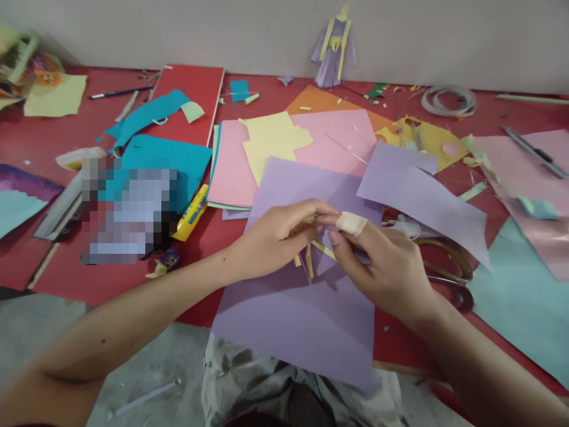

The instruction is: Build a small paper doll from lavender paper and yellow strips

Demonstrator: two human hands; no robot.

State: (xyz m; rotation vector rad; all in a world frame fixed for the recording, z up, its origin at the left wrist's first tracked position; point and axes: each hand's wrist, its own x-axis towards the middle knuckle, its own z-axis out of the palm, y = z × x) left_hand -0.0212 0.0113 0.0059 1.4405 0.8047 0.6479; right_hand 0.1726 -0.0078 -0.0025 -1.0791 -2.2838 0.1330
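Note:
My left hand (287, 234) and my right hand (384, 258) meet above a large purple paper sheet (293, 320). Both are closed, fingertips pinching a small purple-and-yellow paper piece (323, 261) between them. Strips hang from its lower side, while my fingers cover its upper part. A bandage (352, 223) wraps one finger of my right hand. Just right of that hand lie scissors (448, 261) with dark looped handles, partly under a loose purple sheet (427, 196). A finished-looking purple-and-yellow paper figure (335, 47) leans upright against the wall.
Pink sheets (231, 160) and yellow paper (271, 139) lie behind my hands. Leftward are a yellow marker-like tube (191, 213), a blurred phone-like object (133, 213) and teal paper (191, 157). A utility knife (536, 151) and coiled clear tubing (448, 101) lie on the right.

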